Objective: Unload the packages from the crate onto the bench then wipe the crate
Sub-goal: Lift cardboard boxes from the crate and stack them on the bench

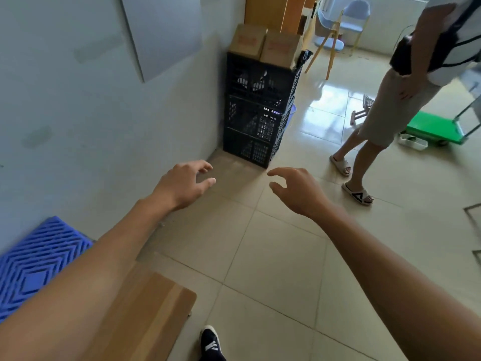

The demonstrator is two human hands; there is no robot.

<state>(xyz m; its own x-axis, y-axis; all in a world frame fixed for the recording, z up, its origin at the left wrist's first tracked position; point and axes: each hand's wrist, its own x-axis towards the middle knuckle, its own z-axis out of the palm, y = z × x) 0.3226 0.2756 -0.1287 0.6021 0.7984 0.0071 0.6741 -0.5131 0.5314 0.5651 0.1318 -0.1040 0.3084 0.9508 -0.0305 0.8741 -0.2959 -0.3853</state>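
A stack of black lattice crates [257, 110] stands against the wall ahead. Two brown cardboard packages [264, 44] sit side by side on the top crate. Darker items show through the lattice inside the upper crate. My left hand [182, 185] and my right hand [294, 190] reach forward over the tiled floor, short of the stack, fingers loosely curled and holding nothing. A wooden bench top [145, 316] lies low at my left, partly hidden by my left forearm.
A blue plastic pallet [36, 261] lies by the wall at the left. Another person [406, 95] in sandals stands to the right. A green cart [437, 127] and a white tray are behind them. A wooden easel and a chair stand farther back.
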